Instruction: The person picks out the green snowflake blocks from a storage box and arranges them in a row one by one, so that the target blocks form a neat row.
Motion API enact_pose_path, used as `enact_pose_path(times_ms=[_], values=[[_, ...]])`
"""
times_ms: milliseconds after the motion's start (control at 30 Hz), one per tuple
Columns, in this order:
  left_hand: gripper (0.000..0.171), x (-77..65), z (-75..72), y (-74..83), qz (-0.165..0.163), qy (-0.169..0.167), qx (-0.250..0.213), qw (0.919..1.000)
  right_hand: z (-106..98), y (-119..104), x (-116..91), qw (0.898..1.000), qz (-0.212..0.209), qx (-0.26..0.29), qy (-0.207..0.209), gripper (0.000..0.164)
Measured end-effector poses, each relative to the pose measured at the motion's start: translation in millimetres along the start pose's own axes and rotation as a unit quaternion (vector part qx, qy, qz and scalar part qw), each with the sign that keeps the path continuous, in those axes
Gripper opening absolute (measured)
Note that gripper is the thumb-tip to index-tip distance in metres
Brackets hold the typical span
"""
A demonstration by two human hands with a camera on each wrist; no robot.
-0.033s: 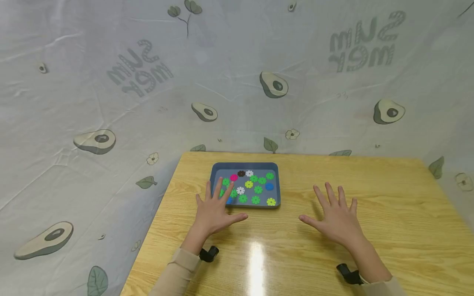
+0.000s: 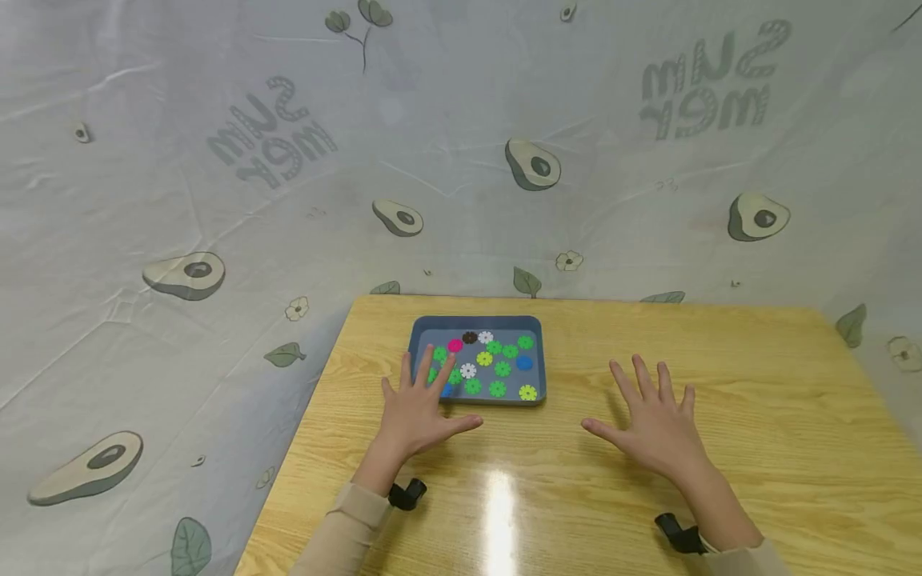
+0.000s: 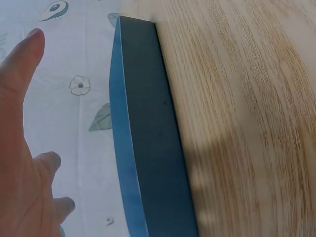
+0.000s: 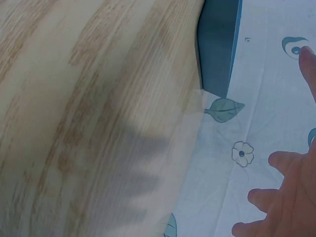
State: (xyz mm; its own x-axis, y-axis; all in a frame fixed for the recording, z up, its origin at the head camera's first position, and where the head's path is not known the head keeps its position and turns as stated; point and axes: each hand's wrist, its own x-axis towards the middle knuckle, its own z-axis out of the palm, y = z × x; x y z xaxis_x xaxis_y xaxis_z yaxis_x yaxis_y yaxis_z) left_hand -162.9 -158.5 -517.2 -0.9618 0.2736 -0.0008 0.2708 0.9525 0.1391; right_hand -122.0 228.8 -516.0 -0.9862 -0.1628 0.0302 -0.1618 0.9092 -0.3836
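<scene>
Tray (image 2: 479, 322) lies partly behind splayed left hand (image 2: 412, 418), left of splayed right hand (image 2: 663, 434).

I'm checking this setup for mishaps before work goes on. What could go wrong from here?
In the head view, the left hand overlaps the near-left part of the tray; lowering it might bump the tray out of place.
Some green discs lie close together, so picking one may nudge another.
A blue disc by the left hand is partly hidden, so it could be overlooked.
</scene>
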Motion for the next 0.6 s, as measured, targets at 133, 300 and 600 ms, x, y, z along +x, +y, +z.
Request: enact_pose_path(times_ms=[133,300,600], values=[[0.114,-0.2,-0.3,0.2,0.003,0.005,0.005,1.0,-1.2,-2.6,2.5,1.0,-0.001,0.001,-0.004,0.111],[0.111,2.1,-6.9,-2.8,0.0,0.024,-0.024,0.9994,-2.8,-5.3,7.1,1.0,-0.017,0.005,0.01,0.107],[0.088,11.3,-14.2,-37.1,-0.063,0.071,-0.185,0.9782,-3.6,-13.3,15.1,0.996,-0.052,0.063,0.046,0.078]])
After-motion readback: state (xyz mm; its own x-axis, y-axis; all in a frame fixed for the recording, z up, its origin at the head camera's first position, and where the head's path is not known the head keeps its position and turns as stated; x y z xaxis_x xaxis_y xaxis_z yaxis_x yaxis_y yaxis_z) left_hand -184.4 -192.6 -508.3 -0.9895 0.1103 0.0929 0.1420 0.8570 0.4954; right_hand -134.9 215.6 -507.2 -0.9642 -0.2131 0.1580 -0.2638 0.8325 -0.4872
